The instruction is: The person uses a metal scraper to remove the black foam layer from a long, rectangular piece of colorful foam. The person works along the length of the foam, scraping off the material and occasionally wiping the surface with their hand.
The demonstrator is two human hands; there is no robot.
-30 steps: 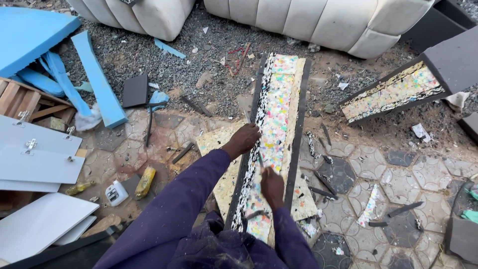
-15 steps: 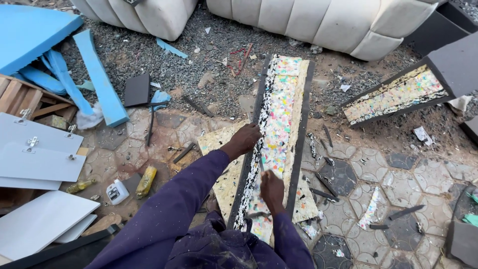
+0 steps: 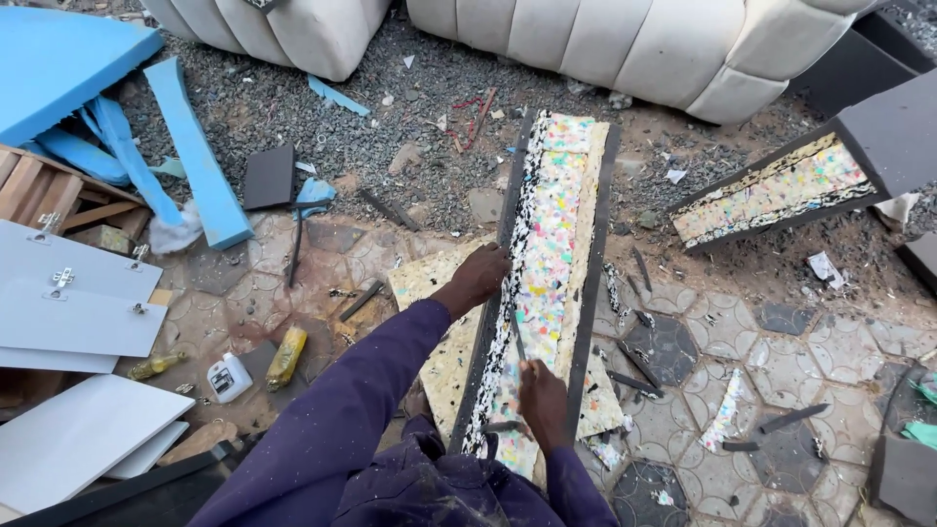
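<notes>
Long multicoloured rebonded-foam strip edged in dark grey foam (image 3: 551,263), lying on paved ground just before the cream sofa (image 3: 625,44). Best cut slowly, blade kept along the dark edge, strip pinned flat. Left hand (image 3: 480,276) curled, pressing the strip's left edge. Right hand (image 3: 543,402) closed around a thin dark blade (image 3: 517,337).

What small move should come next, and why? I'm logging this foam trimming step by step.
Probably draw the blade in the right hand a little further along the multicoloured foam strip, since the left hand presses its dark edge steady and much length ahead looks untrimmed.
</notes>
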